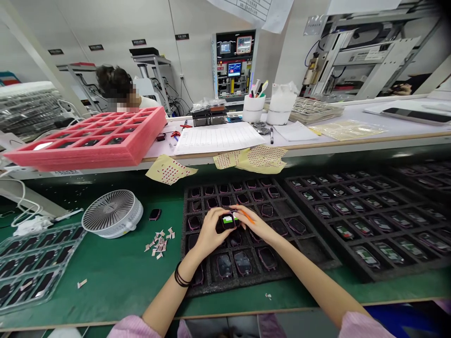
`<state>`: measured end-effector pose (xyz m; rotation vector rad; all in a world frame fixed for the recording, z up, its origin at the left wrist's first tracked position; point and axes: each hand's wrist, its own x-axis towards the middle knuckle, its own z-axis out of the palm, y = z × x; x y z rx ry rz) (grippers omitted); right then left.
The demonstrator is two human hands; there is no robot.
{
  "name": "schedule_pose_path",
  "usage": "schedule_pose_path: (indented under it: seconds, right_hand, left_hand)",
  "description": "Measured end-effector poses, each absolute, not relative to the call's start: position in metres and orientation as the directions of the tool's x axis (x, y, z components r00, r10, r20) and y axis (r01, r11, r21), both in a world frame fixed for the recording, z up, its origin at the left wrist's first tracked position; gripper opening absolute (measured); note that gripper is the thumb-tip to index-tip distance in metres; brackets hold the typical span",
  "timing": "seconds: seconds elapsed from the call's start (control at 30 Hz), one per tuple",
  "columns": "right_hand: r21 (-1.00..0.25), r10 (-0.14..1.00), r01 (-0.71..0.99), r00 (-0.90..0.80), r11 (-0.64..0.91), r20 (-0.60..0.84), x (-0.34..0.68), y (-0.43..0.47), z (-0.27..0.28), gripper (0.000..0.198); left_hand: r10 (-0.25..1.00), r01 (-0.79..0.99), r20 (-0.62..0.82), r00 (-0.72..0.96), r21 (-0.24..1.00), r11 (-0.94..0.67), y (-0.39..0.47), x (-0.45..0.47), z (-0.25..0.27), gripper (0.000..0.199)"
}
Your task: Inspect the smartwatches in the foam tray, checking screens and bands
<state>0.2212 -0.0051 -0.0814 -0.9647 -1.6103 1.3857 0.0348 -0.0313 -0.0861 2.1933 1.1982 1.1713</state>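
Observation:
A small smartwatch body, dark with a partly green and white lit screen, is held above the black foam tray. My left hand grips it from the left, thumb below and fingers behind. My right hand is closed at its right edge, with a slim orange tool lying between the fingers; its exact kind is unclear. Beneath both hands, the tray's compartments carry several similar watch bodies, some hidden by my hands.
A second foam tray of watch bodies lies to the right. Leftward are a white fan, a lone watch body, small loose pieces and a clear plastic tray. A shelf edge crosses ahead, bearing a pink foam tray.

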Motion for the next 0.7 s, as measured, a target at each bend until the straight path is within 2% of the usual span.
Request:
schedule_pose_path:
  seconds: [0.13, 0.23, 0.33, 0.47, 0.6, 0.7]
  right_hand:
    - [-0.976, 0.889, 0.132, -0.448, 0.172, 0.096, 0.217, -0.011, -0.087, 0.044]
    - [-0.977, 0.878, 0.132, -0.471, 0.166, 0.085, 0.216, -0.012, -0.089, 0.050]
    - [-0.994, 0.862, 0.014, -0.500, 0.106, 0.085, 0.216, -0.011, -0.084, 0.051]
    - [-0.989, 0.796, -0.134, -0.604, -0.063, 0.031, 0.218, -0.012, -0.072, 0.043]
    - [-0.953, 0.769, -0.209, -0.638, -0.220, -0.037, 0.219, -0.014, -0.066, 0.042]
    - [-0.936, 0.779, -0.237, -0.625, -0.260, -0.058, 0.220, -0.013, -0.068, 0.038]
  left_hand:
    - [0.804, 0.632, 0.433, 0.407, 0.502, -0.591, -0.029, 0.032, -0.090, 0.048]
    - [0.796, 0.664, 0.430, 0.425, 0.449, -0.597, -0.030, 0.031, -0.089, 0.049]
    - [0.775, 0.605, 0.504, 0.380, 0.499, -0.621, -0.032, 0.031, -0.084, 0.048]
    - [0.739, 0.466, 0.591, 0.323, 0.581, -0.668, -0.035, 0.034, -0.077, 0.048]
    - [0.704, 0.395, 0.624, 0.339, 0.584, -0.709, -0.036, 0.035, -0.076, 0.051]
    - [0.694, 0.385, 0.623, 0.360, 0.579, -0.719, -0.036, 0.035, -0.078, 0.052]
